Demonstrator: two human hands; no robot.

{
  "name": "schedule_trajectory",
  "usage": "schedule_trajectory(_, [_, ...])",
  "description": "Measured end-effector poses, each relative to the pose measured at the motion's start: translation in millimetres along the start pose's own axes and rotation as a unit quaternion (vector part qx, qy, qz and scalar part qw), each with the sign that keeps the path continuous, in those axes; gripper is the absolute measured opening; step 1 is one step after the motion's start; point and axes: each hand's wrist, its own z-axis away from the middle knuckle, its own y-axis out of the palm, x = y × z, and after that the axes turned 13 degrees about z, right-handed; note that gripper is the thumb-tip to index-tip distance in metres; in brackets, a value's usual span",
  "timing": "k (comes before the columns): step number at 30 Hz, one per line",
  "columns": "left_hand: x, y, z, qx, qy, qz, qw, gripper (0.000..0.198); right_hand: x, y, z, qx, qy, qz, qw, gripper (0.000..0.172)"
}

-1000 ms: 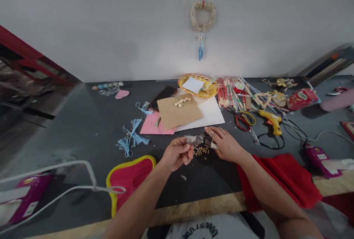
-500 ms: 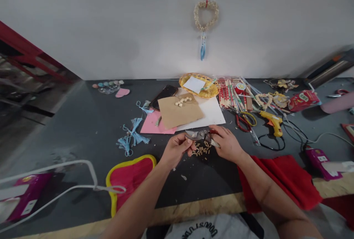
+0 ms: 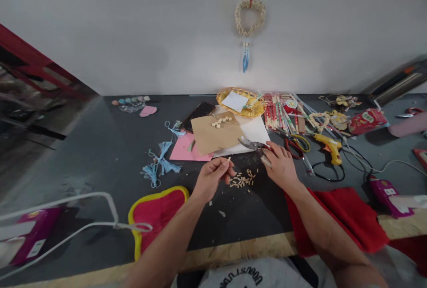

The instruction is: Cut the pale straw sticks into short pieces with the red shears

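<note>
My left hand point(image 3: 216, 176) pinches a small pale stick piece point(image 3: 229, 159) between thumb and forefinger. In my right hand point(image 3: 279, 166) are pruning shears point(image 3: 252, 144), fingers wrapped round the handles, blades pointing left with a gap between them. The shears are apart from the stick piece, over the edge of the white sheet point(image 3: 259, 133). Below and between my hands lies a loose pile of short cut stick pieces point(image 3: 243, 180) on the dark table. Behind, a brown card point(image 3: 216, 139) carries a small cluster of pale pieces point(image 3: 221, 122).
Blue tassels point(image 3: 163, 159) and a pink sheet point(image 3: 187, 149) lie left. A yellow basket point(image 3: 255, 110), wrapped chopsticks point(image 3: 278, 112), scissors point(image 3: 296, 145) and a yellow glue gun point(image 3: 328, 148) sit behind and right. Red cloth point(image 3: 347, 217) lies under my right forearm. A heart ornament point(image 3: 250, 18) hangs on the wall.
My right hand has drawn the shears back to the right and away from my left hand. The stick piece now shows at my left fingertips, clear of the blades.
</note>
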Motion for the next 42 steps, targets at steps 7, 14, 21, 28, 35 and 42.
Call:
schedule_trajectory(7, [5.0,1.2,1.9,0.059,-0.04,-0.114,0.991,0.04,-1.5,-0.6,-3.7,-0.016,0.06,-0.051,0.997,0.041])
schedule_trajectory(14, [9.0,4.2,5.6,0.127,-0.082,-0.243,0.958,0.033,28.9,-18.0,7.3,0.112,-0.008,-0.492,0.863,0.025])
schedule_trajectory(21, [9.5,5.2,7.7,0.146,-0.08,-0.298,0.94,0.027,40.6,-18.2,8.0,0.18,-0.004,-0.524,0.832,0.026])
schedule_trajectory(28, [6.5,7.8,8.8,0.137,-0.061,-0.348,0.926,0.027,40.2,-16.1,9.3,0.219,0.012,-0.563,0.797,0.024])
schedule_trajectory(35, [7.1,5.6,8.8,0.149,-0.064,-0.337,0.927,0.018,41.0,-12.3,12.0,0.227,0.026,-0.592,0.773,0.026])
schedule_trajectory(42, [8.3,8.8,11.0,0.144,-0.051,-0.353,0.923,0.023,47.9,-7.6,11.6,0.242,0.05,-0.673,0.697,0.035])
